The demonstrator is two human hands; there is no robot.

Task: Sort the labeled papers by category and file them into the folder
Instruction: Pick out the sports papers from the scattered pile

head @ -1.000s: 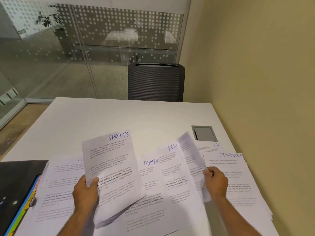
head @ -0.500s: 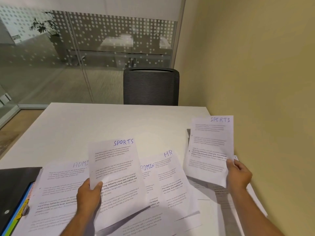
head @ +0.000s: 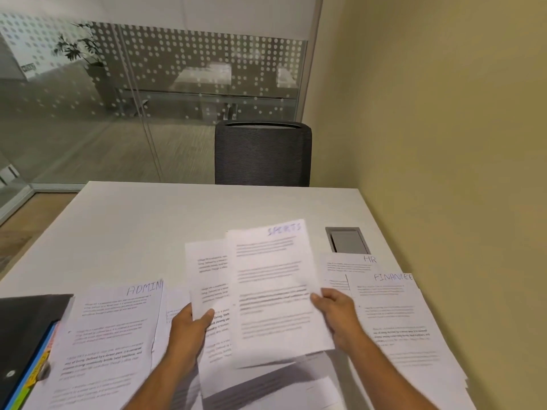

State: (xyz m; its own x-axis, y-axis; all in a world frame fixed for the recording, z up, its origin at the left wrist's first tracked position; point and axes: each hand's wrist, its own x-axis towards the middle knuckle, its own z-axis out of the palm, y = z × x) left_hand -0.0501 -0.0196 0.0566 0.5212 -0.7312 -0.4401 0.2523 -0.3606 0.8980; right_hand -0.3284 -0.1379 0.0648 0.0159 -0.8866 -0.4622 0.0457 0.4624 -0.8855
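My right hand (head: 336,313) grips a sheet labelled SPORTS (head: 275,288) by its right edge, held above the table. That sheet overlaps a second printed sheet (head: 207,279), which my left hand (head: 189,327) pinches at its lower left; its label is hidden. An ADMIN sheet (head: 115,329) lies flat at the left. At the right lie a FINANCE sheet (head: 396,321) on a stack and an HR sheet (head: 346,266) behind it. The black folder (head: 26,327) with coloured dividers sits at the far left edge.
The white table (head: 177,220) extends away from me. A grey cable hatch (head: 347,240) is set into it near the right. A dark mesh chair (head: 262,153) stands at the far side. A yellow wall runs along the right, glass partition behind.
My right hand has carried its SPORTS sheet from the right side leftward, over the sheet in my left hand. The left hand has shifted right.
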